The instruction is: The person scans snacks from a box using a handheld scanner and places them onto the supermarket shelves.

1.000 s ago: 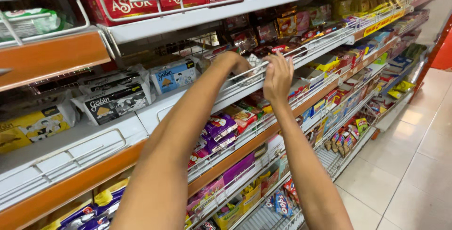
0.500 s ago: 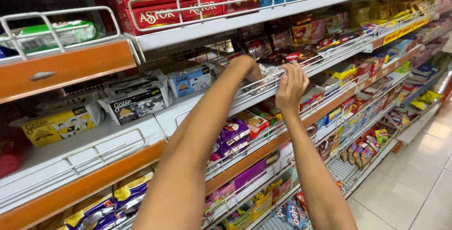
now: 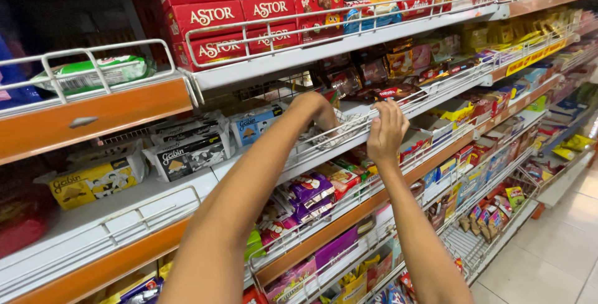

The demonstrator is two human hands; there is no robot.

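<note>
Both arms are up at the middle shelf of a snack aisle. The left hand (image 3: 314,109) is pushed in behind the white wire rail (image 3: 349,131), fingers curled down into a pale crinkly snack packet (image 3: 333,131) sitting right at the front edge. I can't tell if it's actually gripped or just touched, since the fingertips are hidden behind the wire. The right hand (image 3: 386,131) is just beside it, fingers spread fairly open and resting on the same rail, holding nothing that I can see.

My guess on handling: that packet looks like thin film, so light, floppy and a bit slick, and whatever's inside probably crushes easily. Best pinched by a sealed end or cupped loosely around the middle, not squeezed, then lifted up over the rail rather than dragged through it.

Nearby are grey biscuit packs (image 3: 187,148) to the left and purple packets (image 3: 308,193) one shelf down.
</note>
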